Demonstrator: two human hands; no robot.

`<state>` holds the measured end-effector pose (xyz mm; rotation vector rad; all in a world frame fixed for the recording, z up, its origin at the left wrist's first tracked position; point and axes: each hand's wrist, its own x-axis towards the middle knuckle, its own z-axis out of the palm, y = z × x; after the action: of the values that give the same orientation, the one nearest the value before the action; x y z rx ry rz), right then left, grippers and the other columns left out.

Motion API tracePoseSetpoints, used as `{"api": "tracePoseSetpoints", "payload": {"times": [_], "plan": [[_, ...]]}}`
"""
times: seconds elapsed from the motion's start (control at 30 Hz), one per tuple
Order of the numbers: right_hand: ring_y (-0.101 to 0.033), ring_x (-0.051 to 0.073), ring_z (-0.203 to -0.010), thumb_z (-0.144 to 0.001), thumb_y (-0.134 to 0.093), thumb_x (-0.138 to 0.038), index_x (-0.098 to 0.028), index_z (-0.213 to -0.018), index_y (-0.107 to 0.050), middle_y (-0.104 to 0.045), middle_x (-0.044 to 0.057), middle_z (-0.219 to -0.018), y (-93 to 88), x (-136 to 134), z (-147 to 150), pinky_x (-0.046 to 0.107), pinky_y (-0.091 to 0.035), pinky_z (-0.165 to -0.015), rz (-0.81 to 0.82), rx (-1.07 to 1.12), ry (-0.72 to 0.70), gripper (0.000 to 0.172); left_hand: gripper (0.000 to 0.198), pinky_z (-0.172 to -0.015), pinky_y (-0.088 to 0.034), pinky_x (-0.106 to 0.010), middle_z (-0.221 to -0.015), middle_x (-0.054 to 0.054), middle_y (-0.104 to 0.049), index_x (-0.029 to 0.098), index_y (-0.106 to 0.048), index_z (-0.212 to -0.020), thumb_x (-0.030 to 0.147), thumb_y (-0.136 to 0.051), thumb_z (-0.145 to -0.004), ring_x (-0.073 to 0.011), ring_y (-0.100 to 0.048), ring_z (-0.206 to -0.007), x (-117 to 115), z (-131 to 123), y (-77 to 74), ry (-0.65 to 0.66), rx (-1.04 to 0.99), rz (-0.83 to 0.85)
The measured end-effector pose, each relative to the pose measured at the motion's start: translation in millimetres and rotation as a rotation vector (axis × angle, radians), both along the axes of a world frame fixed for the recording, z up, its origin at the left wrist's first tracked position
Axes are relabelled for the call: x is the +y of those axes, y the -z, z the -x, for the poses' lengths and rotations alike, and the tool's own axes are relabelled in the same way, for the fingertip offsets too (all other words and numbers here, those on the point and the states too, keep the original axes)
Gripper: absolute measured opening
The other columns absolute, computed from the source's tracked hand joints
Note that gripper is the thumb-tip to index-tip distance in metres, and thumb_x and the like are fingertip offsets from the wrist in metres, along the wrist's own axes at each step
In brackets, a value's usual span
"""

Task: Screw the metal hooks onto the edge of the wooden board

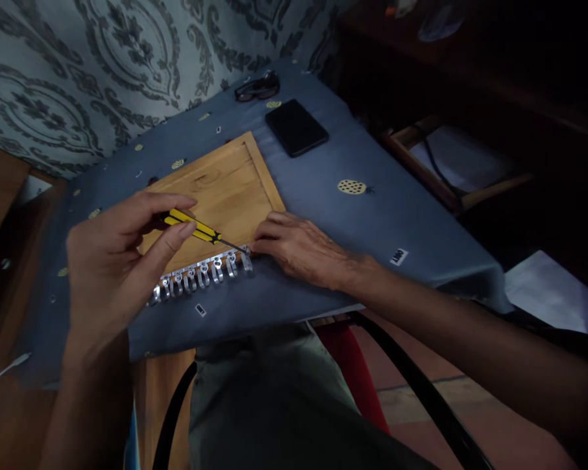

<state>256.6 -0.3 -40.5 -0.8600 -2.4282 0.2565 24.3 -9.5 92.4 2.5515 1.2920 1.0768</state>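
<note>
My left hand grips a small screwdriver with a yellow and black handle between thumb and fingers. Its thin shaft slants down to the right, and the tip meets the right end of a silver metal hook strip. That strip, with several curved hooks, runs along the near edge of a framed wooden board lying flat. At the board's near right corner is my right hand, its fingers bent together beside the screwdriver tip. Whatever its fingertips pinch is hidden.
A blue cloth with pineapple prints covers the table. Beyond the board lie a black phone and dark glasses. A patterned curtain hangs behind. To the right stands a wooden chair; white paper lies near the table corner.
</note>
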Motion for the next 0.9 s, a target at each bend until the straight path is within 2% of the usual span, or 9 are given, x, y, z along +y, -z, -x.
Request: {"api": "tracePoseSetpoints", "payload": {"times": [0.13, 0.27, 0.43, 0.63, 0.77, 0.9], "plan": [[-0.055, 0.024, -0.103, -0.095, -0.057, -0.002, -0.014, -0.113, -0.078, -0.073, 0.011, -0.108, -2.2, 0, 0, 0.037, -0.046, -0.091, 0.025, -0.007, -0.001, 0.030, 0.025, -0.076, -0.055, -0.015, -0.099, 0.004, -0.080, 0.028, -0.083, -0.116, 0.028, -0.082, -0.091, -0.0071, -0.072, -0.081, 2, -2, 10.0, 0.025, -0.070, 0.028], [-0.054, 0.025, -0.104, -0.093, -0.059, -0.002, -0.014, -0.116, -0.078, -0.072, 0.012, -0.108, -3.8, -1, 0, 0.037, -0.046, -0.091, 0.046, -0.011, -0.010, 0.032, 0.019, -0.071, -0.055, -0.013, -0.093, 0.005, -0.078, 0.027, -0.084, -0.109, 0.025, -0.083, -0.089, -0.0058, -0.069, -0.077, 0, -7, 17.3, 0.015, -0.112, -0.037], [-0.053, 0.025, -0.104, -0.098, -0.056, -0.005, -0.014, -0.115, -0.078, -0.072, 0.011, -0.108, -2.9, 0, 1, 0.037, -0.045, -0.093, 0.033, -0.030, -0.003, 0.030, 0.027, -0.072, -0.054, -0.012, -0.093, 0.006, -0.079, 0.028, -0.084, -0.112, 0.021, -0.085, -0.086, -0.0053, -0.070, -0.076, -2, -9, 11.9, -0.017, -0.106, -0.037], [-0.053, 0.024, -0.103, -0.098, -0.055, -0.005, -0.015, -0.112, -0.078, -0.071, 0.010, -0.107, -3.2, 1, 2, 0.036, -0.043, -0.090, 0.018, -0.059, 0.009, 0.028, 0.030, -0.077, -0.059, -0.019, -0.101, 0.002, -0.084, 0.029, -0.085, -0.115, 0.020, -0.084, -0.086, -0.0111, -0.076, -0.081, 4, -3, 3.9, 0.099, -0.039, -0.044], [-0.053, 0.023, -0.100, -0.096, -0.055, -0.005, -0.016, -0.107, -0.079, -0.070, 0.010, -0.103, -1.9, 3, 3, 0.036, -0.042, -0.088, 0.009, -0.032, 0.013, 0.028, 0.025, -0.077, -0.060, -0.022, -0.099, 0.000, -0.084, 0.029, -0.086, -0.112, 0.024, -0.085, -0.087, -0.0139, -0.077, -0.082, 9, 2, 4.8, 0.128, -0.067, 0.010], [-0.054, 0.022, -0.099, -0.096, -0.053, -0.003, -0.017, -0.106, -0.080, -0.070, 0.009, -0.102, -0.1, 5, 2, 0.036, -0.042, -0.087, 0.011, 0.015, 0.014, 0.032, 0.022, -0.074, -0.056, -0.021, -0.094, 0.003, -0.081, 0.029, -0.085, -0.108, 0.025, -0.086, -0.087, -0.0119, -0.073, -0.079, 3, 7, 8.2, 0.126, -0.078, 0.024]]}}
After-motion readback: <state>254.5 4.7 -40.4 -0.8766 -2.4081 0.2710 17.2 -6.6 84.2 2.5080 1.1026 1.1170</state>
